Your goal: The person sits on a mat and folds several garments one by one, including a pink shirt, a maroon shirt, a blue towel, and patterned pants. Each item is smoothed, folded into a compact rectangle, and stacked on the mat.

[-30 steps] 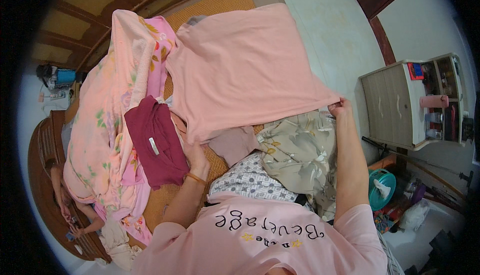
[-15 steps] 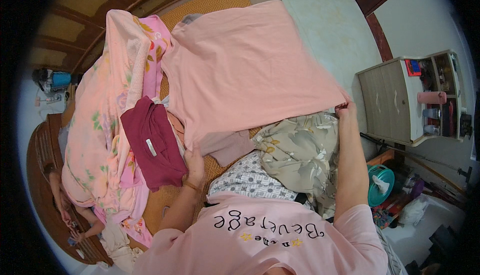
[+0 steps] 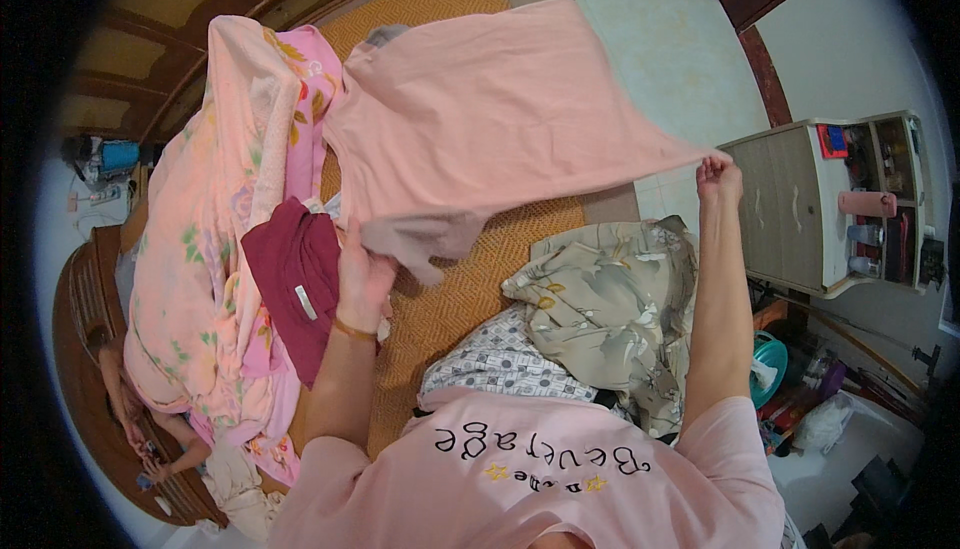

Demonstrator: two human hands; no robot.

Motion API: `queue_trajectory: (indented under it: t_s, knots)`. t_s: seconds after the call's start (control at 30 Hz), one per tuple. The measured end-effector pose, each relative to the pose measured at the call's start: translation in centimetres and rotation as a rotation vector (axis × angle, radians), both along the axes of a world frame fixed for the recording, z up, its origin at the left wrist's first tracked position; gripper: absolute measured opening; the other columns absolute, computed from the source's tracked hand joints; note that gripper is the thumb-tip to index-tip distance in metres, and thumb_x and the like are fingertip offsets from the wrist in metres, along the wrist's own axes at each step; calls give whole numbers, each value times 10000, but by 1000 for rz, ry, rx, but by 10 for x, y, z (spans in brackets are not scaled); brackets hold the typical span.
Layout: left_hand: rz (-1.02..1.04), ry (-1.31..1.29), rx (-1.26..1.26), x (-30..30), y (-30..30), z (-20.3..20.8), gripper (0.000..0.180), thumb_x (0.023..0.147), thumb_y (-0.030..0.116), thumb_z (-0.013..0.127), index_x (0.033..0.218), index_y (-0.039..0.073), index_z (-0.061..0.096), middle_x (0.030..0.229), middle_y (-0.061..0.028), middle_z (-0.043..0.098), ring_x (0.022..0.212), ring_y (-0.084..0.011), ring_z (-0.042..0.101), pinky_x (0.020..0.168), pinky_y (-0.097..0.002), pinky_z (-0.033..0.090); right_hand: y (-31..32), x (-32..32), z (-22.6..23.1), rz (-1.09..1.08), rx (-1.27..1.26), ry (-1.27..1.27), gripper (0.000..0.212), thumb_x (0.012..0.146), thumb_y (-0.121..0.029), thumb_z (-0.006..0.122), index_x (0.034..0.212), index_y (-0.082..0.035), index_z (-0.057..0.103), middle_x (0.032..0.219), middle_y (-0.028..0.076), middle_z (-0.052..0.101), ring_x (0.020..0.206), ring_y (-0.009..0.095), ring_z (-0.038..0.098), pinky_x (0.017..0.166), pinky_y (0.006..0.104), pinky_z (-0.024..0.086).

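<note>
A pale pink garment (image 3: 480,119) is stretched over the woven mat (image 3: 450,324), with greyish-mauve cloth (image 3: 425,239) showing under its near edge. My right hand (image 3: 719,177) pinches its near right corner and holds it pulled out past the mat. On the opposite side, my left hand (image 3: 366,274) is closed at the near left edge, its fingertips partly hidden by cloth. Right beside it lies a maroon folded garment (image 3: 295,279) with a white label. Closer to my body are a grey-green leaf-patterned garment (image 3: 610,299) and a white-and-grey patterned cloth (image 3: 505,354).
A pink floral blanket (image 3: 185,249) is heaped along the left, by a wooden headboard (image 3: 85,319). Another person's hand (image 3: 155,469) shows at the lower left. A drawer cabinet (image 3: 775,204) stands right, with a teal basin (image 3: 768,364) near it.
My right hand has moved right and away from me, drawing the pink corner outward. My left hand has shifted left and farther away, and the near edge has risen, baring more mat.
</note>
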State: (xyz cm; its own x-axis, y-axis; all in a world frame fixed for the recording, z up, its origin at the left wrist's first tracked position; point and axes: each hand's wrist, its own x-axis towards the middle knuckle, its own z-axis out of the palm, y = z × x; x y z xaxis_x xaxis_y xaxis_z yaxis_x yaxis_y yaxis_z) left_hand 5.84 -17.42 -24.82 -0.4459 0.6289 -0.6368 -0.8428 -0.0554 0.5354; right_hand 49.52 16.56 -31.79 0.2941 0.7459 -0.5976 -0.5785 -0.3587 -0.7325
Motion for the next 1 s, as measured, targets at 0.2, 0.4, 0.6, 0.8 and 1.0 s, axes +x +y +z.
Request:
queue_trajectory:
  t_s: [0.2,0.4,0.6,0.8,1.0]
  knots:
    - [-378,-227,858,-76,62,-45,418,1009,339,338,1188,-14,471,1211,-172,518,1120,-304,504,944,-409,443,38,-50,2,113,23,54,188,879,-28,336,968,42,486,912,176,593,761,282,620,647,392,556]
    - [156,107,-109,-56,52,-52,332,959,195,442,1134,-86,421,1086,-206,468,948,-315,524,937,-413,465,-7,-60,-39,293,-190,-94,267,908,-97,410,1136,40,392,1059,224,550,834,350,606,682,455,562]
    - [175,29,-181,3,4,-57,227,921,154,523,1045,-33,483,1001,-153,513,948,-285,531,938,-409,463,-47,-73,-61,607,-574,-203,425,916,-285,514,1184,34,427,1124,247,543,879,354,600,750,477,527]
    - [274,16,-236,4,22,-71,241,910,217,576,993,-2,522,915,-114,532,825,-233,552,775,-352,522,-27,-77,-81,496,-470,64,442,920,-264,538,1206,57,436,1085,231,568,894,322,609,777,431,525]
    - [580,232,-557,-20,46,-79,248,869,233,634,746,77,485,593,-32,470,427,-147,440,363,-284,345,-16,-67,-95,188,-117,167,402,873,19,480,1264,-16,390,1038,175,562,808,273,604,695,384,540]
